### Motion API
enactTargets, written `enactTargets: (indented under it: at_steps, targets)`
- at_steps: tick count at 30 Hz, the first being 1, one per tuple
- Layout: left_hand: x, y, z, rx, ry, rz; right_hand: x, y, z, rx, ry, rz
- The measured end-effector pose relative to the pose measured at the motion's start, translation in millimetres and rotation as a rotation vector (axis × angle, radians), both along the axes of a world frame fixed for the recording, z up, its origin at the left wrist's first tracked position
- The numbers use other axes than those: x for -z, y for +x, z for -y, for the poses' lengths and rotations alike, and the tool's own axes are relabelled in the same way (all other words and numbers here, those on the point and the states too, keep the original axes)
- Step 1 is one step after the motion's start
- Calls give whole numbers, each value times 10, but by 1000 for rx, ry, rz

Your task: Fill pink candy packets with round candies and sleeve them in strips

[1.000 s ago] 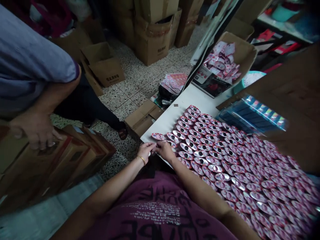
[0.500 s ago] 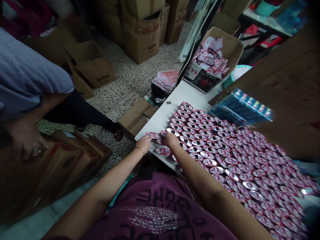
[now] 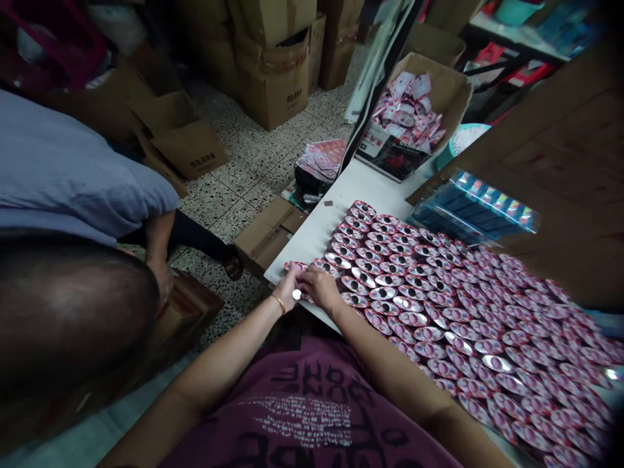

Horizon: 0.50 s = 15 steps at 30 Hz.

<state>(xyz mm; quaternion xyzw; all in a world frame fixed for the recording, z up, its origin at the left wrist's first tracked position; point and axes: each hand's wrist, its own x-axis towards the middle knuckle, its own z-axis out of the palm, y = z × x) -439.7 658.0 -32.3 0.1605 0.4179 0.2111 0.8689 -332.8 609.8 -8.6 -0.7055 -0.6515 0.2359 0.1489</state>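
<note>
Taking 12 o'clock as the top of the view and the hands as centre, the left hand (image 3: 286, 287) is closing narrowly on a small white disc (image 3: 297, 294), while the right hand (image 3: 316, 286) is meeting it with fingers bent; whether the right is gripping anything, I cannot tell. Both hands are working at the near-left corner of a white tabletop (image 3: 316, 226). One oval pack (image 3: 292, 266) is lying just beyond the left fingers at 11 o'clock. Close rows of oval packs (image 3: 457, 314) are covering the tabletop from 1 round to 4 o'clock, many nearer ones showing black round spots, those farther right showing pink ovals. Blue packs (image 3: 475, 203) are standing at 2 o'clock. At 1 o'clock an open carton (image 3: 452, 88) is holding loose pink packets (image 3: 405, 107). A cardboard box (image 3: 263, 229) is resting on the floor at 11 o'clock. A co-worker (image 3: 92, 182) is leaning in at 10 o'clock.
</note>
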Motion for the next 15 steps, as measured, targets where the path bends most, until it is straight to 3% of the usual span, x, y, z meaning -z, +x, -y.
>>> enactTargets:
  at_steps: [3, 5, 8, 11, 15]
  targets:
    - [-14, 66, 49, 89, 37, 36, 17, 39, 34, 44, -12, -31]
    - [-1, 54, 51, 136, 6, -6, 49, 202, 44, 175, -42, -64]
    - [23, -15, 22, 91, -34, -91, 78, 493, -28, 377, -113, 20]
    - [34, -86, -8, 7, -57, -111, 77, 636, -217, 371, -217, 209]
    - [35, -130, -12, -45, -75, -105, 75, 594, -493, 322, -379, 385]
